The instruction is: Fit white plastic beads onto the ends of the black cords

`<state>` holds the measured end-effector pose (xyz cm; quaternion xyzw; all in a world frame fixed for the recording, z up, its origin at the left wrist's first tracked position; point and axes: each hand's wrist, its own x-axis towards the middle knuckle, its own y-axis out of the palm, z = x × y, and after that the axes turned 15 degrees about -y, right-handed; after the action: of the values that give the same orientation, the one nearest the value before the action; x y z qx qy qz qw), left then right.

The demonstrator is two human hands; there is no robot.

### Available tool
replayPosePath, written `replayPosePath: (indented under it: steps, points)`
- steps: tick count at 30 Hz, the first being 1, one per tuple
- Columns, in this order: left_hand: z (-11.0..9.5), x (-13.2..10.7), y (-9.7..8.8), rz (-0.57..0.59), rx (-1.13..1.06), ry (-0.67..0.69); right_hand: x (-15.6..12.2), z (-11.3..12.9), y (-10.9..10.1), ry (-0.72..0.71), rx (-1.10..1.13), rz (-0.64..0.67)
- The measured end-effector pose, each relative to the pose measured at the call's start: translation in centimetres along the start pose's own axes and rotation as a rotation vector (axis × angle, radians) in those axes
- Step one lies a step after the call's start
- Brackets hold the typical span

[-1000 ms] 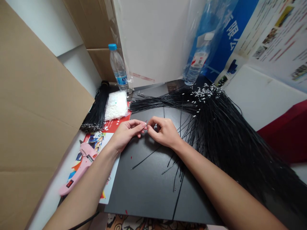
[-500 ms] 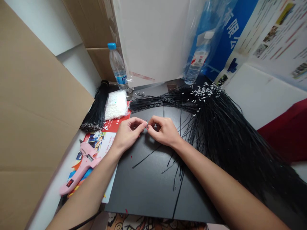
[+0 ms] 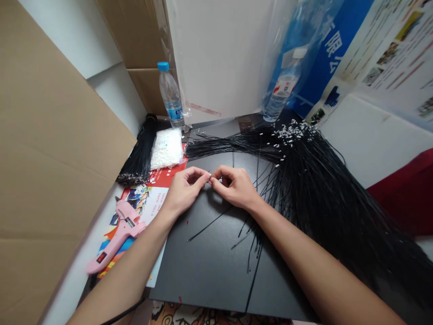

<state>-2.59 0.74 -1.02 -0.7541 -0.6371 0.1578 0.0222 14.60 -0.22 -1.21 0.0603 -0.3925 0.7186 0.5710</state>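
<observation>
A: How are the hands holding the workpiece?

B: At the frame's centre, the left hand [image 3: 186, 187] and right hand [image 3: 237, 187] are facing each other; the thumb and forefinger of each are pinching a small pale part [image 3: 210, 175]. The fingers are hiding most of its outline. Its tiny size is probably calling for fingertip control from both sides.

A: How are the surrounding items lying?

B: Black wires [image 3: 324, 194] are spreading at right, and a white packet [image 3: 166, 149] is lying left of centre, presumably for easy reach. A pink glue gun [image 3: 126, 224] is resting at lower left, probably leaving the middle workspace free.
</observation>
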Motion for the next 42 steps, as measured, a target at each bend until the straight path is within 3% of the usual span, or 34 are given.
replayPosePath:
  steps: [14,23,32,42]
  points:
    - [-0.15,-0.01,-0.40,0.094,-0.054,-0.126,-0.17,-0.50,0.46,0.019,-0.018,-0.039]
    - [-0.11,-0.04,-0.34,0.052,0.062,-0.020,-0.12,-0.50,0.38,0.024,-0.034,-0.043]
    - [-0.02,-0.56,-0.48,-0.027,0.222,0.038,-0.17,-0.41,0.23,0.011,-0.065,0.053]
    - [0.11,-0.04,-0.69,-0.009,0.127,0.016,-0.18,-0.90,0.31,0.008,-0.030,0.025]
